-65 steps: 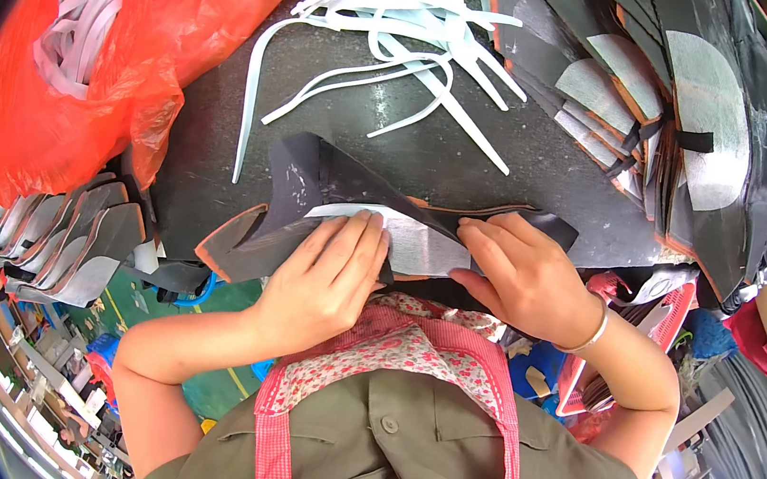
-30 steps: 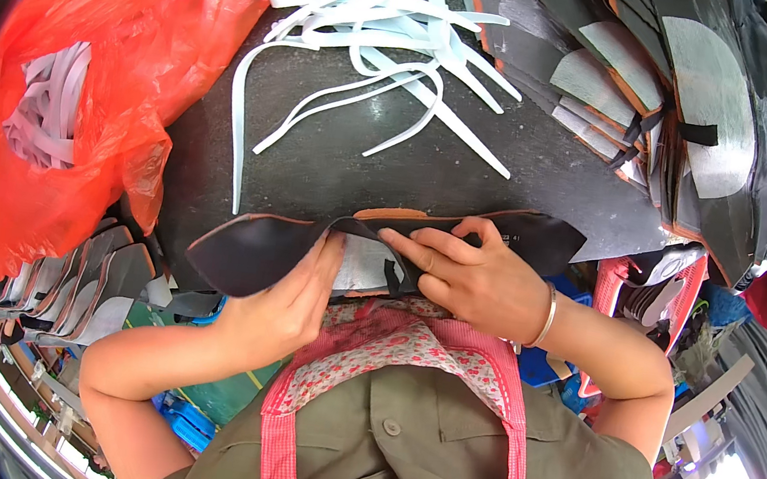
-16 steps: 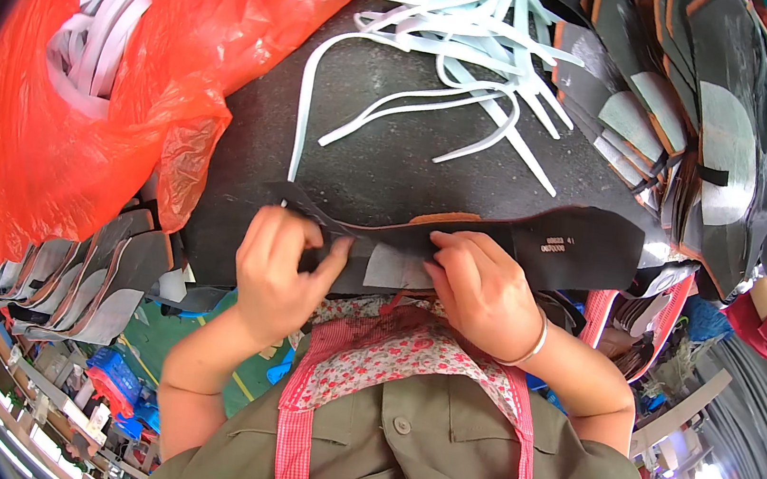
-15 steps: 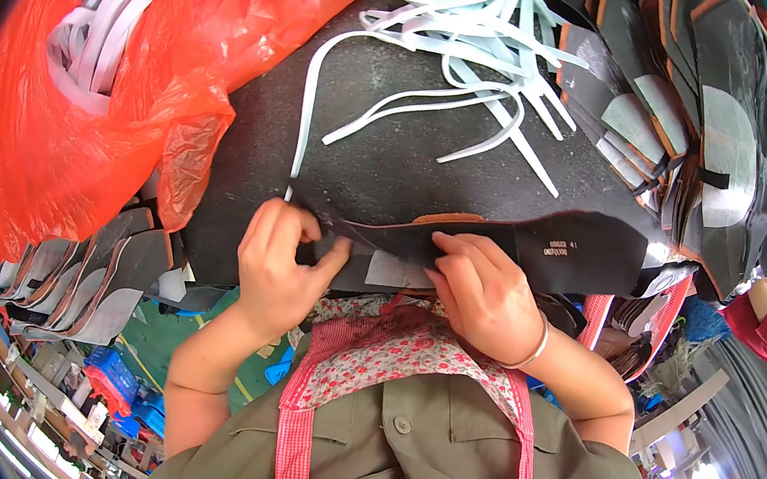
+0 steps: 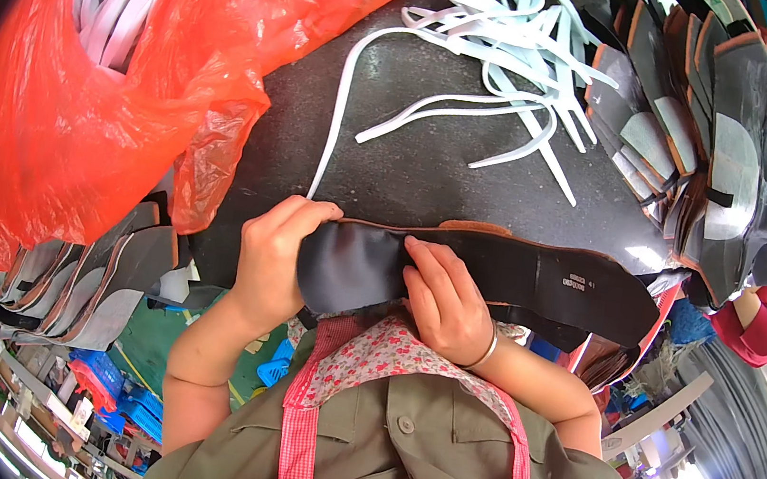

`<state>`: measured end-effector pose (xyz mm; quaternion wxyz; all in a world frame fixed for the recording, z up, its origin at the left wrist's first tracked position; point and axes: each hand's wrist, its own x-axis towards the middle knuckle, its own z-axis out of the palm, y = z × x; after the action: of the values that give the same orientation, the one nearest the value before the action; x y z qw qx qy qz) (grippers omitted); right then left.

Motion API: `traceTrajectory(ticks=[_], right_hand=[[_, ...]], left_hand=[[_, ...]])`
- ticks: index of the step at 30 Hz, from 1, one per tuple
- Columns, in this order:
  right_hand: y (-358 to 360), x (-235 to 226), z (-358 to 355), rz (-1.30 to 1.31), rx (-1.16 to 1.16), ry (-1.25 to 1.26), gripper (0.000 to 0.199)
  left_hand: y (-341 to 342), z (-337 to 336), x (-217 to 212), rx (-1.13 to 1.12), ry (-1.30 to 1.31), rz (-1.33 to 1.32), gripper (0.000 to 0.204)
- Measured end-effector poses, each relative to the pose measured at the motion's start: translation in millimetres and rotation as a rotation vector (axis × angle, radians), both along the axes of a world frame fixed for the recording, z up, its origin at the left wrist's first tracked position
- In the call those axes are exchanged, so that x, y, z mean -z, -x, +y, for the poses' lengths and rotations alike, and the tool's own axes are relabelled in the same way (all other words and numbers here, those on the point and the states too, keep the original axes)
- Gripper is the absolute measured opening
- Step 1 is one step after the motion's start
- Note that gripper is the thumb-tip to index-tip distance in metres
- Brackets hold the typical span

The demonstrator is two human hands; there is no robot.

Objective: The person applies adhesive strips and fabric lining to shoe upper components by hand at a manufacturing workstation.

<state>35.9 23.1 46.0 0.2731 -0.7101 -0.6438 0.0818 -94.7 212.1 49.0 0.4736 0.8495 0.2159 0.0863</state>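
A long curved black leather piece (image 5: 532, 275), with a brown edge showing along its top, is held across the near side of the table. My left hand (image 5: 272, 255) is closed on its left end, thumb and fingers at the upper corner. One long white strip (image 5: 341, 105) runs down from a pile of strips, and its near end meets the top of my left fingers. Bent fingers of my right hand (image 5: 448, 303) grip the middle of the leather, its thumb hidden. Small pale marks show near the right end of the piece.
Loose white strips (image 5: 524, 27) lie in a heap on the black tabletop (image 5: 312, 116). A red plastic bag (image 5: 206, 45) with more strips covers the left. Stacked dark leather pieces (image 5: 738, 159) stand at right, others (image 5: 124, 289) at lower left. Another person (image 5: 751, 328) is at far right.
The leather has been turned so its left end now faces up flat and smooth. My right hand has slid left along it. The view has shifted slightly.
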Motion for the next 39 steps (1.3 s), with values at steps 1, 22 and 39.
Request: traceTrajectory(ticks=[1,22,39], right_hand=[[2.3,0.7,-0.6,-0.010,0.004,0.008,0.026],[-34.3,-25.5,-11.5,-0.070,-0.012,0.236,0.036],[-113.6,-31.5,-21.7,0.201,-0.323,0.226,0.029]], left_hand=[[1.0,1.5,0.3,-0.004,-0.001,0.004,0.038],[0.2,-59.8,-7.0,0.197,-0.392,0.096,0.060],[-62.7,-69.2,-1.7,0.228,-0.093,-0.087,0.012]])
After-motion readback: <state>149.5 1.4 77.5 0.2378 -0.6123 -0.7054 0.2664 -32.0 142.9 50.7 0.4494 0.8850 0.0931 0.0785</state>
